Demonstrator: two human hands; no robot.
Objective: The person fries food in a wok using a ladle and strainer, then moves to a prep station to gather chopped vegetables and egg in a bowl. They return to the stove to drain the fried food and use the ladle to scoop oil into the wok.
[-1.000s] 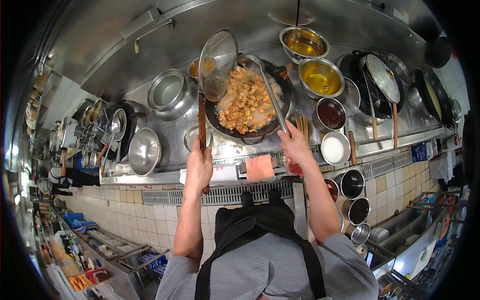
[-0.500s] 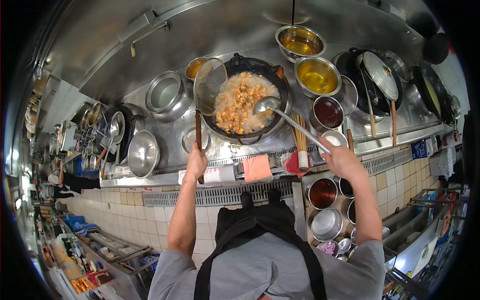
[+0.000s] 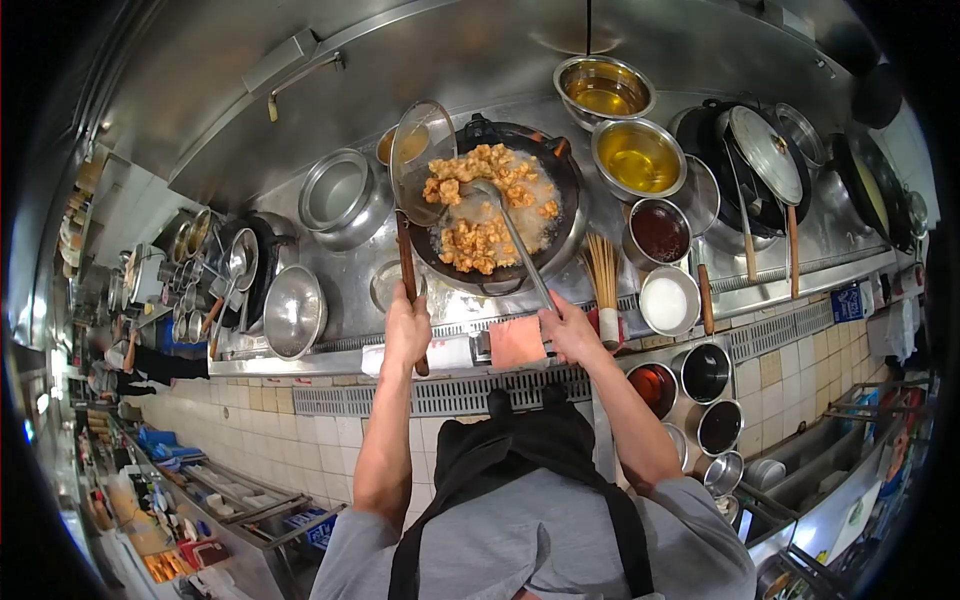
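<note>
My left hand [image 3: 408, 330] is wrapped round the wooden handle of a mesh strainer [image 3: 407, 160]. The strainer is tilted up at the left rim of a black wok [image 3: 572, 195]. Golden-brown fried pieces [image 3: 478, 247] float in bubbling oil in the wok, some of them up against the strainer's edge. My right hand [image 3: 568, 330] grips the shaft of a metal ladle [image 3: 520, 245], whose bowl is among the pieces and partly hidden by them.
Two steel bowls of yellow oil [image 3: 638, 160] stand right of the wok, near a pot of dark red sauce [image 3: 660, 232] and a bowl of white stuff [image 3: 668, 303]. A bamboo brush [image 3: 603, 265] lies by the front edge. A steel pot [image 3: 335, 190] stands left.
My right hand has moved left and toward me, swinging the ladle's bowl left into the pieces. They have shifted, with some gathered at the strainer, which now stands more steeply.
</note>
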